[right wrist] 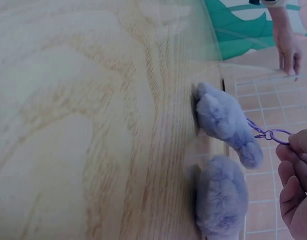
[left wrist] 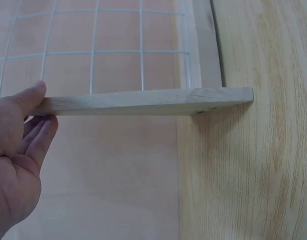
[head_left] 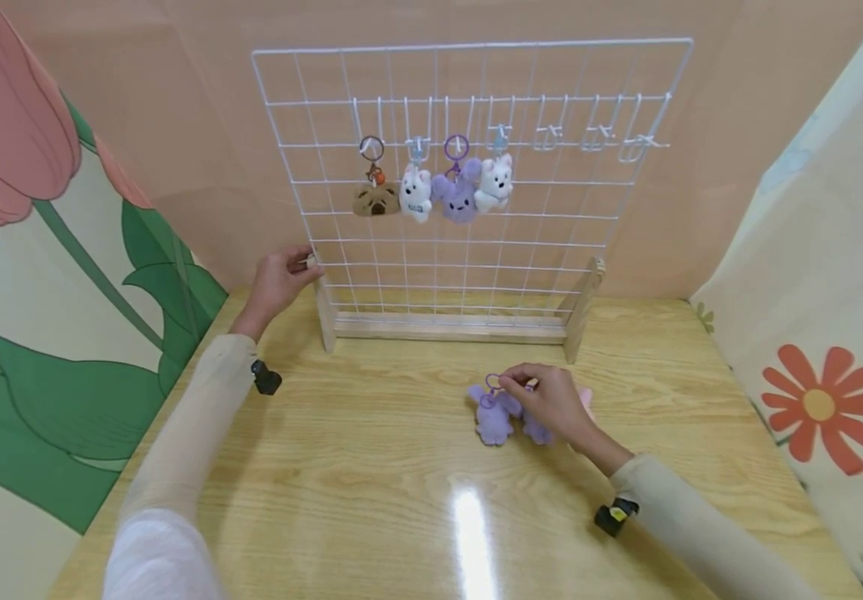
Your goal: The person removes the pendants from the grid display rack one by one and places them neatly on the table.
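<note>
My left hand [head_left: 279,282] grips the top of the wooden side post [left wrist: 133,102] at the left end of a white wire grid rack [head_left: 476,43], thumb on one face and fingers on the other. Low over the table, my right hand [head_left: 551,400] pinches the purple ring [right wrist: 280,130] of a purple plush keychain [head_left: 493,423]. That plush is at the tabletop, its ring raised. Beside it is a second purple plush [right wrist: 221,197], partly hidden by the right hand in the head view. Behind that hand a bit of something pink [head_left: 586,397] shows.
On the rack's left hooks hang a brown plush [head_left: 376,201], a white plush [head_left: 416,196], a purple plush [head_left: 457,200] and another white plush [head_left: 495,185]. Wire hooks [head_left: 549,135] continue to the right. The rack's wooden base [head_left: 446,330] stands at the table's back [head_left: 371,467].
</note>
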`<action>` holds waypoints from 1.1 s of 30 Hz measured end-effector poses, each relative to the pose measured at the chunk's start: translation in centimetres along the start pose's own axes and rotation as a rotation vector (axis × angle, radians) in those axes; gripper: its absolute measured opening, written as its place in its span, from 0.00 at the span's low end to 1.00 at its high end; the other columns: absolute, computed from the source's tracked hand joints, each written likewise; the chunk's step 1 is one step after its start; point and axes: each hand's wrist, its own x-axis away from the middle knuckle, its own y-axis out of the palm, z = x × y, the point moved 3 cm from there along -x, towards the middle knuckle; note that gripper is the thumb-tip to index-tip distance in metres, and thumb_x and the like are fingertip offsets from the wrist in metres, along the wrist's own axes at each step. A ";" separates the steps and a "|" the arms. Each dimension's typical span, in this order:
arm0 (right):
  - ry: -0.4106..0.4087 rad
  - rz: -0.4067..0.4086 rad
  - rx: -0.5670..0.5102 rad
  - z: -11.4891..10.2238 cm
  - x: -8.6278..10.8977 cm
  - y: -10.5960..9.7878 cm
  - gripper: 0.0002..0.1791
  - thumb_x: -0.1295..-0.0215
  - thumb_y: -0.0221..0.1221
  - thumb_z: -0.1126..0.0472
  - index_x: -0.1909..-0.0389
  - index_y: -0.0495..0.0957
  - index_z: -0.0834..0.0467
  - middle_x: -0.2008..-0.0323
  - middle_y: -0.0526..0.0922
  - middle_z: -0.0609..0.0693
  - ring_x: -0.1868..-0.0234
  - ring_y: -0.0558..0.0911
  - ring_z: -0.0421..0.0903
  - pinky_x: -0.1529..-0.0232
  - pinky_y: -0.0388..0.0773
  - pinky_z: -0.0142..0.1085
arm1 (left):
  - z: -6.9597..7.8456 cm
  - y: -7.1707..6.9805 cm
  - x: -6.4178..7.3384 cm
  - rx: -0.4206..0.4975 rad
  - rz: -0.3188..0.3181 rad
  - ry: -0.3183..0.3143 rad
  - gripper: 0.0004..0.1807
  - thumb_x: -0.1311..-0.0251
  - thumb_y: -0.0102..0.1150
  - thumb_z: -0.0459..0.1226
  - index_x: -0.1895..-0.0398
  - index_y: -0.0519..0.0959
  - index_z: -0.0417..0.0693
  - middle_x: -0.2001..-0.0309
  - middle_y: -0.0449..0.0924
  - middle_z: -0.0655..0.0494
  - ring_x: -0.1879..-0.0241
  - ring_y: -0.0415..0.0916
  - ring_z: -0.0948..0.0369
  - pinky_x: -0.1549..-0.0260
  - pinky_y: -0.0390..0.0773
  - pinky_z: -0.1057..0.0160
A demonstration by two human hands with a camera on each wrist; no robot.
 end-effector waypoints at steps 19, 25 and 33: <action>0.083 -0.084 0.044 2.0 -0.5 1.1 0.05 0.31 0.68 0.57 0.65 0.90 0.52 0.70 0.89 0.43 0.75 0.77 0.39 0.82 0.72 0.29 | -0.1 0.0 0.0 0.010 0.002 0.012 0.29 0.31 0.65 0.37 0.32 0.72 0.32 0.35 0.76 0.36 0.39 0.78 0.43 0.43 0.83 0.49; 0.093 -0.098 0.058 1.8 -0.2 0.8 0.07 0.32 0.68 0.57 0.63 0.91 0.55 0.69 0.90 0.45 0.77 0.78 0.37 0.80 0.75 0.28 | -0.3 0.2 0.0 0.010 0.004 0.011 0.28 0.31 0.65 0.36 0.33 0.73 0.32 0.36 0.77 0.35 0.39 0.79 0.43 0.43 0.83 0.49; 0.045 -0.011 0.057 -0.2 -1.4 -1.9 0.10 0.33 0.69 0.56 0.60 0.90 0.59 0.69 0.90 0.50 0.74 0.82 0.42 0.84 0.74 0.30 | -0.2 0.1 -0.1 0.003 0.007 0.013 0.29 0.31 0.66 0.37 0.32 0.72 0.32 0.36 0.76 0.35 0.39 0.79 0.43 0.43 0.83 0.48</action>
